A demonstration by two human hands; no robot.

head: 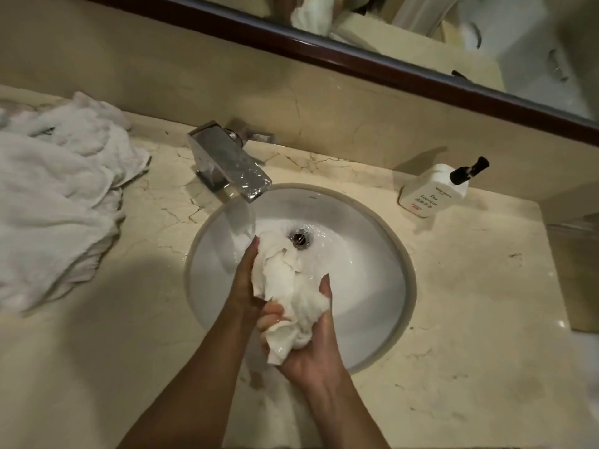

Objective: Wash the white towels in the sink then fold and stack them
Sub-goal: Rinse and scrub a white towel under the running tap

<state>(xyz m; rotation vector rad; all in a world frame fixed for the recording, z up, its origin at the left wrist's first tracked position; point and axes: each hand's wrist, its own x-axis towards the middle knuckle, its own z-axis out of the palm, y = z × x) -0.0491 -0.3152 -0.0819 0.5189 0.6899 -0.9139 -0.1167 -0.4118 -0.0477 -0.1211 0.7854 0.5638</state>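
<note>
Towels (55,189) are heaped left of the tap (231,165), a soap bottle (436,189) right. Over the sink (382,286), a crumpled wet towel (291,293) is gripped by left hand (246,286) and right hand (311,348).

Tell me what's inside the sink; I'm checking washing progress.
Inside the sink: running water, the drain, and a towel gripped by both hands; its underside is hidden.

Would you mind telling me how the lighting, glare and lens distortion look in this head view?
Head view: warm, dim light; glare on the chrome faucet and wet sink; the towel pile is soft and overexposed; wide-angle bending curves the mirror frame and counter edges.
</note>
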